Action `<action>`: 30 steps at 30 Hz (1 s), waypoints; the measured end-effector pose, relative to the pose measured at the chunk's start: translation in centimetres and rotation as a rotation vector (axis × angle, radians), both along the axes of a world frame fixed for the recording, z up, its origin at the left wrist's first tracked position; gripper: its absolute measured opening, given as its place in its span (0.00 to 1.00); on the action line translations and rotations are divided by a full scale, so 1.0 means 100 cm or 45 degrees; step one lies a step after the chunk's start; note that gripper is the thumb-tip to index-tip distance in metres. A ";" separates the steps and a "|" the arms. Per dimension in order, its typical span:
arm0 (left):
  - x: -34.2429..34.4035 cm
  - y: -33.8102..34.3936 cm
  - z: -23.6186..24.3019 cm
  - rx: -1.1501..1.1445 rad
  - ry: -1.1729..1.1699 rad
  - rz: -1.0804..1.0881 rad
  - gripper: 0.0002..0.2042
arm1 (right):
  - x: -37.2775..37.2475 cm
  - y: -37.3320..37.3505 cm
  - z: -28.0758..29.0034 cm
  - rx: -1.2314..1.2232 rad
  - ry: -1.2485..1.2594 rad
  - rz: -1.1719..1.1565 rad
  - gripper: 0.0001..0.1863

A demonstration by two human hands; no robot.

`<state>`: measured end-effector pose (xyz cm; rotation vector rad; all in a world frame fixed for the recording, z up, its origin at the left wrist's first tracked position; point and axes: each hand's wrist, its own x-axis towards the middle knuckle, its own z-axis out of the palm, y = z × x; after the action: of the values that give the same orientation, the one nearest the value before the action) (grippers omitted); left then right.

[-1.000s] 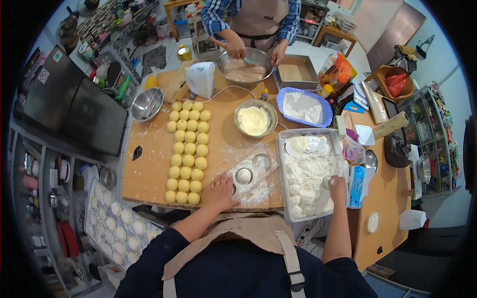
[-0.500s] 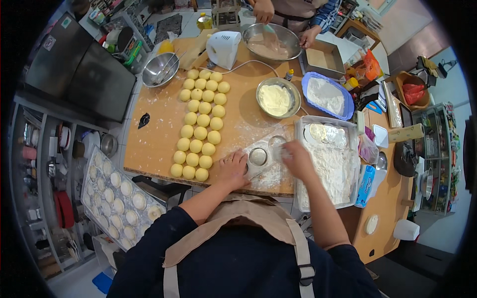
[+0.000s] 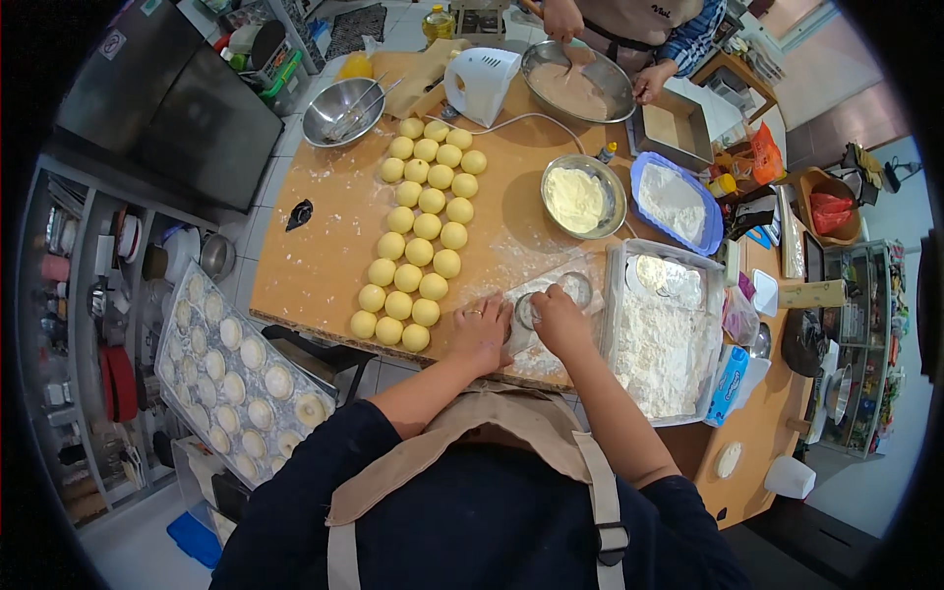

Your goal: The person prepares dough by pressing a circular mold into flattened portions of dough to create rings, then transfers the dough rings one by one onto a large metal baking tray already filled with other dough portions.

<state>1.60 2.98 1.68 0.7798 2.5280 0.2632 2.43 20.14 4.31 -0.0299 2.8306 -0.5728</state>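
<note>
My right hand reaches down over a round ring, its fingers closed at the ring's edge. The ring lies on a pale, flour-dusted sheet near the table's front edge. A second ring lies just beyond, on the same sheet. My left hand rests with its fingers laid out on the sheet's left side, and what is under its palm is hidden. To its left stand rows of yellow dough balls. Right of the sheet is a white tub of flour with metal discs in it.
Beyond the rings stand a steel bowl of pale yellow filling and a blue tray of white powder. A person's hand holds a large mixing bowl across the table. A tray of dough rounds lies lower left.
My right hand has moved left from the farther ring to the nearer one and closed on it. My left hand stays by the sheet. The whole view has shifted slightly.
</note>
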 end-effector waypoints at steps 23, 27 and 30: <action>0.003 -0.002 -0.007 0.120 0.048 0.026 0.47 | 0.004 -0.009 -0.027 0.103 0.103 -0.148 0.15; 0.004 -0.002 -0.011 0.089 0.055 0.003 0.50 | 0.004 -0.003 -0.019 -0.019 0.088 -0.131 0.14; 0.002 0.000 -0.011 0.058 0.030 0.007 0.50 | 0.002 -0.003 0.003 -0.130 0.083 -0.219 0.15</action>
<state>1.76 3.01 0.63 0.7978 2.5548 0.3161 2.60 19.86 4.62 0.1805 2.8820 -0.7666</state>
